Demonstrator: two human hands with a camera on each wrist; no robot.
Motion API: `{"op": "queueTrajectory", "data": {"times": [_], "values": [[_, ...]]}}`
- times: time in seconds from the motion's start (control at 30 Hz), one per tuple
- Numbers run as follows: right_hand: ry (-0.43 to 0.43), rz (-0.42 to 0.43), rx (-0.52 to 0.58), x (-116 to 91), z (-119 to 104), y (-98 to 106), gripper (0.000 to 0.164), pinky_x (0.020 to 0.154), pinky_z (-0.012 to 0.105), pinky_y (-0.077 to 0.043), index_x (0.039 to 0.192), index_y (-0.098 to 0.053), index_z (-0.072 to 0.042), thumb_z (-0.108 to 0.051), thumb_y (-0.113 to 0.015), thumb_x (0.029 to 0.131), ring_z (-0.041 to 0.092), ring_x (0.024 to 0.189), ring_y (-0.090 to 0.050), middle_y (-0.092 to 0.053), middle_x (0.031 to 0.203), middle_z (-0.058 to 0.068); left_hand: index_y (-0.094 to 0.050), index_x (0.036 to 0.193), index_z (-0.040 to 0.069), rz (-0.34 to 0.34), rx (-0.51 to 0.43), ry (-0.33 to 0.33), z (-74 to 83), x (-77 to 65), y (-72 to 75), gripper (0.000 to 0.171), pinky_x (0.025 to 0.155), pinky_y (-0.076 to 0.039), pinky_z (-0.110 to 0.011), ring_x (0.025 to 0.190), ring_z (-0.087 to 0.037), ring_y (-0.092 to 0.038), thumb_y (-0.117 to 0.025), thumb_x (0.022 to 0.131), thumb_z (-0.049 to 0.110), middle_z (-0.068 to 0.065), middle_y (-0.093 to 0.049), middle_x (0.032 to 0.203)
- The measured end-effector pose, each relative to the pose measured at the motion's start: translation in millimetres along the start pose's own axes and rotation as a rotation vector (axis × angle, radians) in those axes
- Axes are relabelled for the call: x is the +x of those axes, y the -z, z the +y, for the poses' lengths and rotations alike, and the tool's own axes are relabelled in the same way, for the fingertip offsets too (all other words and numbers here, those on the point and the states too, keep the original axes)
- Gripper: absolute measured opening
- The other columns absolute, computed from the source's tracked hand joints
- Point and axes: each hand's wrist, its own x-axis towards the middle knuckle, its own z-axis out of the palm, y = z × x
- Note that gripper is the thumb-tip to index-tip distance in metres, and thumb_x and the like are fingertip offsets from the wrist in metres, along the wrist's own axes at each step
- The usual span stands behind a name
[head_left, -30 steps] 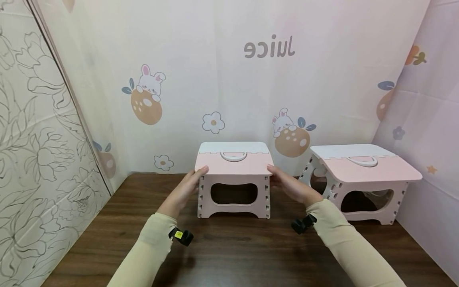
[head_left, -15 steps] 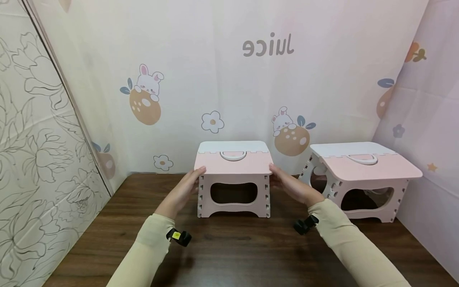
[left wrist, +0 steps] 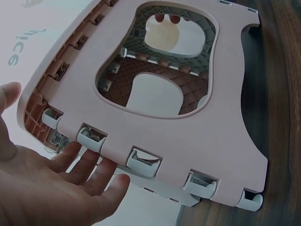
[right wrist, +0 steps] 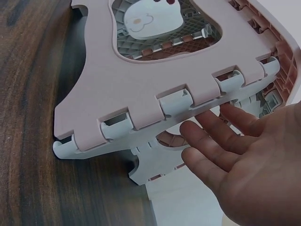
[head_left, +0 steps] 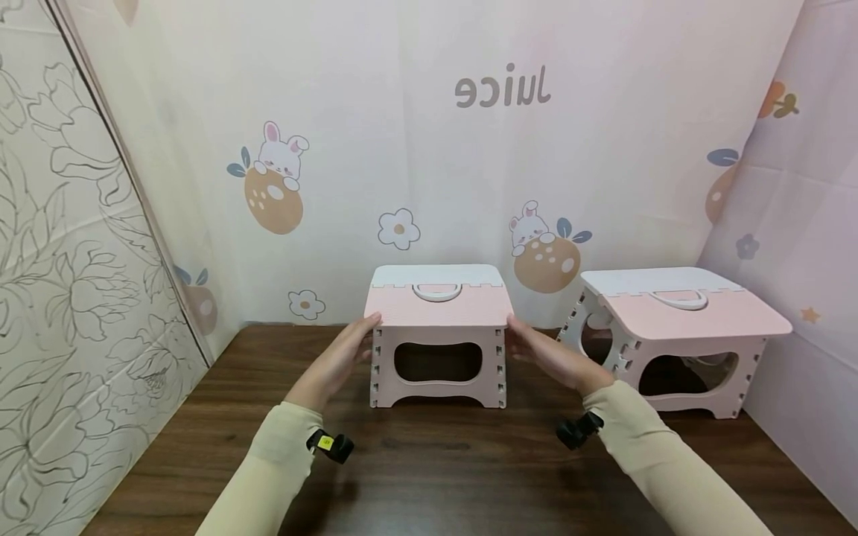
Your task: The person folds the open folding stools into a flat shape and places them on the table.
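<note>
counter (head_left: 429,469), dark wood | pink-and-white stool (head_left: 439,313), upright, far centre of counter | second stool (head_left: 697,318), upright, far right | left hand (head_left: 335,365) at first stool's left side, right hand (head_left: 555,359) at its right; each grip apart, fingers loosely extended

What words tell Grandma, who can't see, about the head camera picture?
A person's left hand and right hand at either side of a pink-and-white stool on a brown table. A second stool stands to the right; behind is a bunny-print backdrop.

Brown wood-grain table (head_left: 429,473), middle stool (head_left: 437,312), right stool (head_left: 697,318) (both upright on it)
</note>
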Motion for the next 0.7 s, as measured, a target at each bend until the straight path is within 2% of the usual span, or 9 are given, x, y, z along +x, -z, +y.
{"op": "queueTrajectory", "data": {"times": [0.3,0.43,0.7], "values": [[-0.009,0.012,-0.040,-7,5,-1,0.074,0.116,0.054,-0.022,0.159,-0.015,-0.001,-0.053,-0.026,0.108,0.042,0.147,-0.020,-0.021,0.160,0.025,-0.025,0.151,0.000,0.007,0.015,0.011,-1.7,-4.7,1.6,0.079,0.118,-0.017,-0.053,0.146,-0.035,-0.024,-0.050,0.100,0.055,-0.019,-0.027,0.155],[-0.020,0.027,-0.059,-11,7,-1,0.073,0.116,0.053,-0.023,0.157,-0.017,0.002,-0.050,-0.029,0.108,0.042,0.146,-0.022,-0.022,0.160,0.026,-0.025,0.152,0.002,0.003,0.036,0.021,-4.7,-5.9,4.2,0.080,0.118,-0.016,-0.052,0.148,-0.035,-0.022,-0.052,0.099,0.056,-0.019,-0.027,0.158],[-0.136,0.073,-0.137,-12,10,-3,0.081,0.115,0.059,-0.019,0.156,-0.017,0.002,-0.056,-0.039,0.104,0.049,0.141,-0.031,-0.021,0.159,0.028,-0.024,0.155,0.009,0.012,0.121,0.082,-13.4,-10.7,9.1,0.085,0.117,-0.014,-0.058,0.148,-0.038,-0.019,-0.058,0.095,0.059,-0.016,-0.023,0.160]]}}
